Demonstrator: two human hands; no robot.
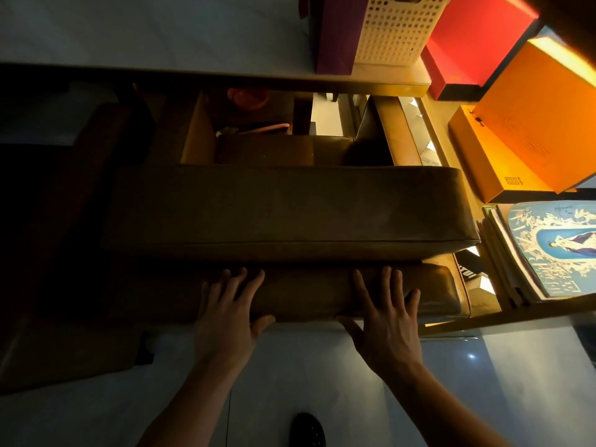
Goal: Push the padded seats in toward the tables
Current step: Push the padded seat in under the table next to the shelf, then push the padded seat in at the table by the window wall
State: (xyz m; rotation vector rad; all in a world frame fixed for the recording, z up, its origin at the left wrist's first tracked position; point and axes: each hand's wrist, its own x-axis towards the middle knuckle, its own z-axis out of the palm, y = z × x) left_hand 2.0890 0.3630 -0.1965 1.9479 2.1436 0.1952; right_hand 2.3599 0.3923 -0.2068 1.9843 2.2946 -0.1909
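Brown padded seat (290,211) sits at centre, its far edge near the table (193,71) at 12 o'clock. Left hand (225,314) and right hand (383,321) press its backrest (309,291) with fingers spread flat, gripping nothing. A hard push risks knocking the boxes (532,124) at 2 o'clock or jamming against clutter under the table.

1. Looks like a dim café or lounge seating corner, possibly a shop's.
2. Brown padded seats (290,211) drawn up at a pale table (161,33), on a glossy tiled floor (322,366).
3. Red (474,43) and orange gift boxes (541,124), a perforated white basket (396,30) and illustrated blue prints (554,250) stacked alongside, lit warmly.
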